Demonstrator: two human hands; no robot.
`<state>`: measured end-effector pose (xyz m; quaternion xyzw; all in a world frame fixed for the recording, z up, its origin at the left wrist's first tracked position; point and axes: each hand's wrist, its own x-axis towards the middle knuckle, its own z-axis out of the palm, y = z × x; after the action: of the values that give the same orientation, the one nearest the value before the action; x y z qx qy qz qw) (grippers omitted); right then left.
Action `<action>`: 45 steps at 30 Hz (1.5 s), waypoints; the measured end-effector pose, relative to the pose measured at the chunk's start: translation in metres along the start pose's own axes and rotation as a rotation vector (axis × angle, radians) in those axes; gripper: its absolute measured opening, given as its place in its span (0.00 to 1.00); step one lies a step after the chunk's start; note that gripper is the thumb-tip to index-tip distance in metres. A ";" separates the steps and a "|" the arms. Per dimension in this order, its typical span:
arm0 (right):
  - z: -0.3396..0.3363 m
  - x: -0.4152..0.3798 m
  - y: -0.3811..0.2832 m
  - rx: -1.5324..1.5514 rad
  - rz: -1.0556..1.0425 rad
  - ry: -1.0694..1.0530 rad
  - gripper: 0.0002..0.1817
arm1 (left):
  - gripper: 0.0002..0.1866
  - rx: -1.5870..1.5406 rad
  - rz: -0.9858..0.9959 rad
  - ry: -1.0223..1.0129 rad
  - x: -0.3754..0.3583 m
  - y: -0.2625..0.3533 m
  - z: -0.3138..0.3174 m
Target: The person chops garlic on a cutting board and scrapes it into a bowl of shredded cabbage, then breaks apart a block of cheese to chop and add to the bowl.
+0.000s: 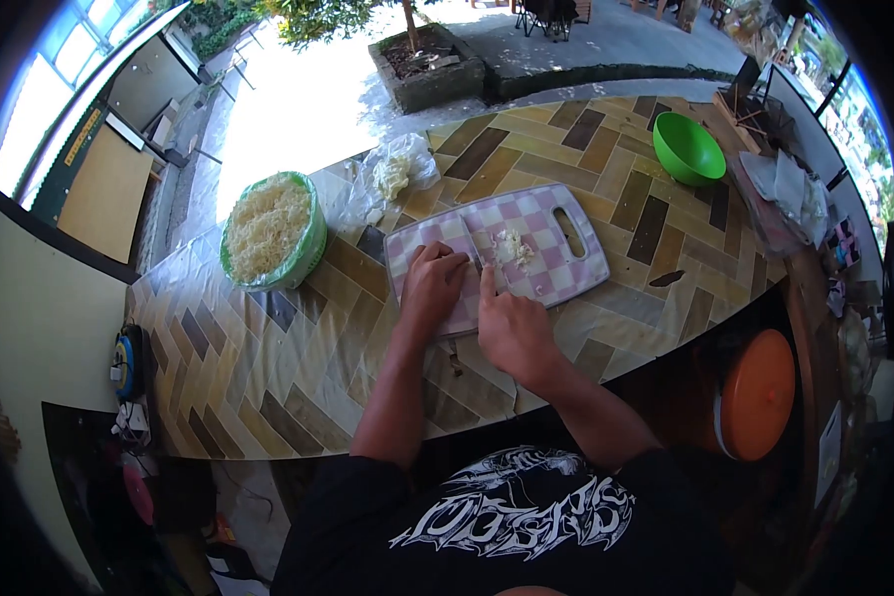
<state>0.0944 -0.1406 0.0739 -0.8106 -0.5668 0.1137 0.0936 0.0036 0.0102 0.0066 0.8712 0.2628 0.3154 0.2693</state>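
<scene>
A pink-and-white checked cutting board (551, 204) lies on the table in front of me. My right hand (517, 333) is closed round a knife (473, 243), its index finger stretched along the top; the handle is hidden in the hand. The thin blade points away from me across the board. Just left of the blade, my left hand (432, 283) rests on the board with fingers curled and pressed together; what they hold is too small to make out. Right of the blade sits a small heap of finely chopped white pieces (512, 248), which look like garlic.
A green-rimmed basket (313, 243) heaped with pale shredded food (268, 223) stands at the left. Behind the board lies a clear plastic bag (417, 159) with whitish pieces. A green bowl (687, 151) is at the far right of the wood-patterned table (318, 387). An orange lid (760, 395) shows below its right edge.
</scene>
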 end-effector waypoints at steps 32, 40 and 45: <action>-0.004 0.008 0.002 0.067 0.046 -0.036 0.40 | 0.10 -0.072 -0.059 0.003 0.000 -0.003 0.002; 0.030 0.012 -0.001 -0.013 0.064 0.011 0.41 | 0.10 -0.076 -0.067 -0.012 -0.001 0.001 0.000; -0.006 0.004 -0.003 0.038 0.043 -0.035 0.41 | 0.11 -0.054 -0.047 0.007 0.000 -0.003 0.001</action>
<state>0.0950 -0.1364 0.0802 -0.8187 -0.5483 0.1406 0.0965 0.0034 0.0116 0.0039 0.8560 0.2754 0.3189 0.2994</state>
